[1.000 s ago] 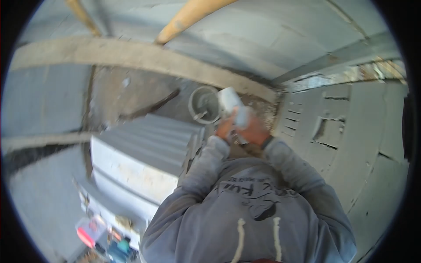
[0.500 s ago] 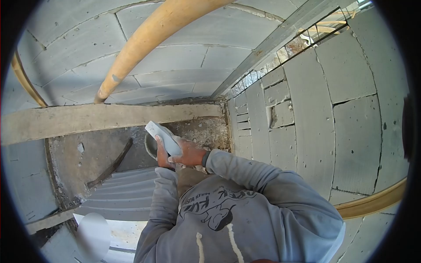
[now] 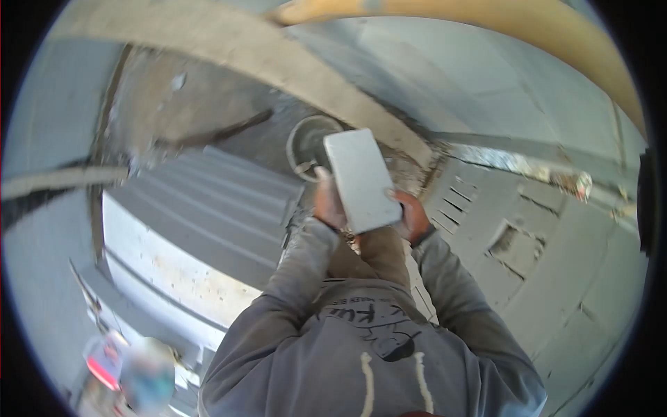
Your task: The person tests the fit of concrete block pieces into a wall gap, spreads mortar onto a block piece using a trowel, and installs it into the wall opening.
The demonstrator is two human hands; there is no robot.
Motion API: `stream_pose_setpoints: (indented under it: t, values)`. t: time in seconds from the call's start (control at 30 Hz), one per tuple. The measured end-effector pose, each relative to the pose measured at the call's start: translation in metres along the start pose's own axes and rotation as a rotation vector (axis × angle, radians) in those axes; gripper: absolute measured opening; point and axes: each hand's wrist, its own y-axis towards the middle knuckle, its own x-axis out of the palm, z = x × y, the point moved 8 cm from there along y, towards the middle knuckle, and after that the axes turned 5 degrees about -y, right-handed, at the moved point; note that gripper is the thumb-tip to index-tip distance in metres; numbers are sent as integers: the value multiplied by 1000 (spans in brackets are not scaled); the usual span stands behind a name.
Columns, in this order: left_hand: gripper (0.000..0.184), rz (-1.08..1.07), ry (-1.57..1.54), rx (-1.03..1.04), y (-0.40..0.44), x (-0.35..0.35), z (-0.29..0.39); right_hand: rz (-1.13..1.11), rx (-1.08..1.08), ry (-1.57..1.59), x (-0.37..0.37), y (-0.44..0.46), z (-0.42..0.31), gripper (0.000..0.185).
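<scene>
A pale grey block (image 3: 363,181), like a slab of aerated concrete, is held between my two hands in front of my legs, its broad face turned up toward me. My left hand (image 3: 328,200) grips its left edge, thumb along the side. On the opposite side, near the lower right corner, my right hand (image 3: 413,215) has its thumb over the edge; its other fingers are hidden beneath. Just beyond the block stands a round bucket (image 3: 294,147), partly covered by it, with greyish material inside.
A wooden beam (image 3: 333,87) crosses beyond the bucket, and a thick bamboo pole (image 3: 500,19) arches above. Corrugated sheeting (image 3: 208,208) lies to the left. On the right is a block wall (image 3: 458,257) with a square recess (image 3: 515,251) and narrow slots.
My view has swung round. The block has gone from a slanted, narrow pose to face up. My right hand has moved from beside the left hand to the block's right edge.
</scene>
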Motion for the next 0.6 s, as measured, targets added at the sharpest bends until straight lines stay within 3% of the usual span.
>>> stream_pose_setpoints:
  t: [0.07,0.13,0.17,0.2,0.27,0.33,0.4,0.5,0.6]
  values:
    - [85,90,-6,70,10,-36,4,-44,68,-25,-3,17,24,42]
    - [78,-60,-129,-18,14,-44,-4,-46,105,-51,-14,32,39,41]
    - [78,-51,-140,-6,17,-58,-14,-47,111,-239,-35,40,46,40]
    - [75,57,-111,36,16,-80,-14,-41,120,-430,-48,48,53,39]
    - [71,175,-107,96,14,-111,-11,22,256,-466,-89,62,70,39]
    - [58,296,-298,97,11,-141,-10,74,396,-509,-124,91,84,39]
    - [58,425,-294,113,11,-172,-4,333,424,-654,-168,127,83,33]
    - [56,482,-307,125,17,-186,11,294,460,-877,-177,208,96,34]
    - [54,584,-259,142,23,-223,11,206,471,-864,-177,310,143,43]
